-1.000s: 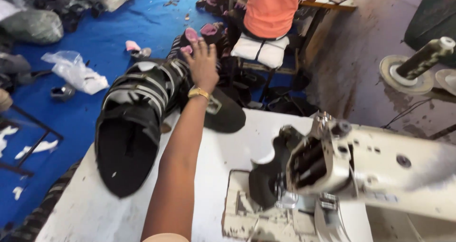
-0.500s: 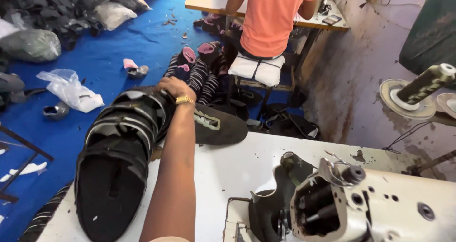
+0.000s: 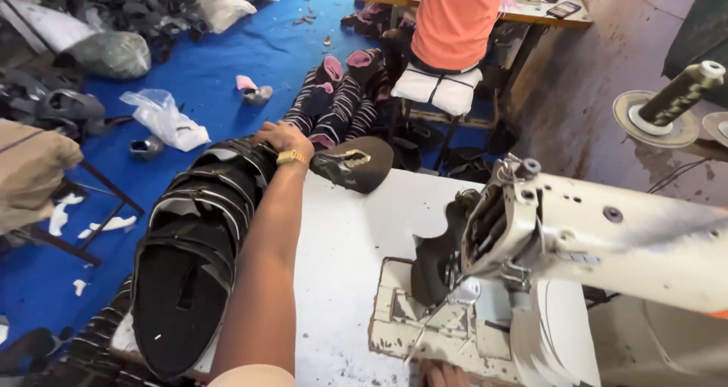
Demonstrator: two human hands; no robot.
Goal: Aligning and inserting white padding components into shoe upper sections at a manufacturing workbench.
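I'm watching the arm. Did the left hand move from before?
Yes. The left hand pulled back from the pink-lined pieces on the floor, and now rests on the stack of black uppers.

The left arm is stretched far out, the left hand [image 3: 282, 136] laid flat — only fingertips of the right hand [image 3: 444, 374] are seen.

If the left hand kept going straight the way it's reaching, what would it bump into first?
Probably the striped shoe pieces heaped on the blue floor past the table edge; depth is hard to judge. The left hand rests on the black stack.
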